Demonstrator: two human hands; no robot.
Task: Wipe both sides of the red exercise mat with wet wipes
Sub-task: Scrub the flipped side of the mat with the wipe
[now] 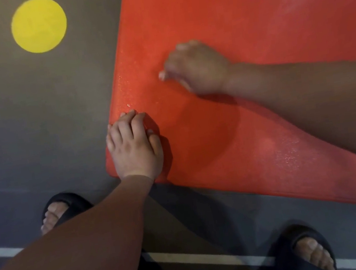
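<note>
Grey floor, yellow dots. Red mat flat on it, wet sheen. My left hand on near corner, right hand blurred further in; fingers bent, cannot tell what's held. Mat likely light, floppy foam: grip corner edge.

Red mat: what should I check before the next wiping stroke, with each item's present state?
1. The left hand rests on the red mat at its near corner: ok.
2. The right hand is on the mat surface: ok.
3. A wet wipe is under the right hand: cannot tell, blurred.
4. A wet sheen shows by the left edge: ok.
5. Both sandals are off the mat: ok.
</note>
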